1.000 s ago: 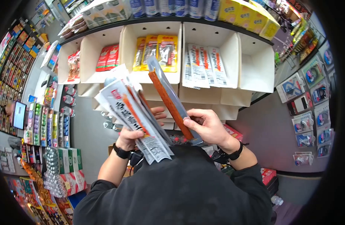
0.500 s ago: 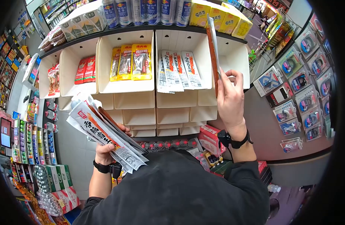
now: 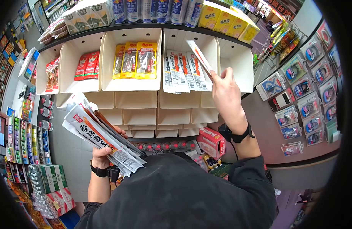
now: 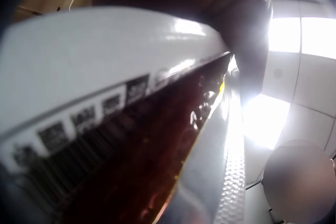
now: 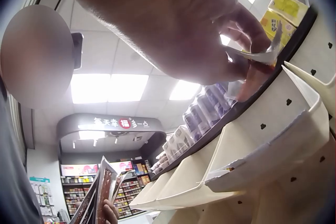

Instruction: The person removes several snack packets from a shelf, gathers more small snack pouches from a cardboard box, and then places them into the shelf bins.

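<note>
My left hand (image 3: pixel 102 157) grips a fanned bunch of long stick-snack packets (image 3: pixel 95 131), white and clear with black lettering, at chest height on the left. One packet fills the left wrist view, its barcode and reddish-brown stick (image 4: pixel 152 155) close to the lens. My right hand (image 3: pixel 228 95) pinches a single stick-snack packet (image 3: pixel 199 55) by its near end. That packet slants up and leftward, overlapping the right side of a white bin (image 3: pixel 172 38) in the head view. Several matching packets (image 3: pixel 180 72) lie side by side in this bin.
Neighbouring bins hold yellow pouches (image 3: pixel 146 59) and red packets (image 3: pixel 86 65). Cans (image 3: pixel 163 10) and yellow cartons (image 3: pixel 225 21) line the ledge above. More bins (image 3: pixel 174 116) descend below. Hanging accessory packs (image 3: pixel 302 89) are on the right, a red box (image 3: pixel 212 142) low down.
My right hand has carried one packet from beside the bunch up and right to the bins, then tipped it leftward over the stick-packet bin. My left hand, with the bunch, is lower left in view.
</note>
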Demonstrator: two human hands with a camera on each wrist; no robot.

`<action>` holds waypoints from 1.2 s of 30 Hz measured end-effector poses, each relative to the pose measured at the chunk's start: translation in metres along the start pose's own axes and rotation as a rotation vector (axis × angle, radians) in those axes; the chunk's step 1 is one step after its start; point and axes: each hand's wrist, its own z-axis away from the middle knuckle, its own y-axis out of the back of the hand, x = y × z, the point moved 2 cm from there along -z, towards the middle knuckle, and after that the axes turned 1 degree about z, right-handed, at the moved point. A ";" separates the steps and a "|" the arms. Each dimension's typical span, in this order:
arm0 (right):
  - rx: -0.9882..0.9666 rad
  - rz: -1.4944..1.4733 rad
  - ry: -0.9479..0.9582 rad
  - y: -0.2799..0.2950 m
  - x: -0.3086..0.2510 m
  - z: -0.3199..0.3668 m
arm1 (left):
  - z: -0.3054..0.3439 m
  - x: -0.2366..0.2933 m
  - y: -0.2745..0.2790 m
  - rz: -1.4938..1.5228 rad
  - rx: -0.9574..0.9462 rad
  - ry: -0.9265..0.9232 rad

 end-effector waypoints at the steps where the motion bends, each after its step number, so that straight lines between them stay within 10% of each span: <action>1: 0.002 0.003 0.001 -0.005 0.001 -0.005 | 0.000 0.001 0.001 0.004 0.006 -0.006; 10: -0.173 0.297 0.139 -0.067 -0.008 -0.059 | 0.000 0.004 0.010 -0.005 0.006 -0.033; 36: -0.563 -0.018 0.104 -0.103 0.015 -0.077 | 0.000 0.002 0.009 0.034 0.039 -0.009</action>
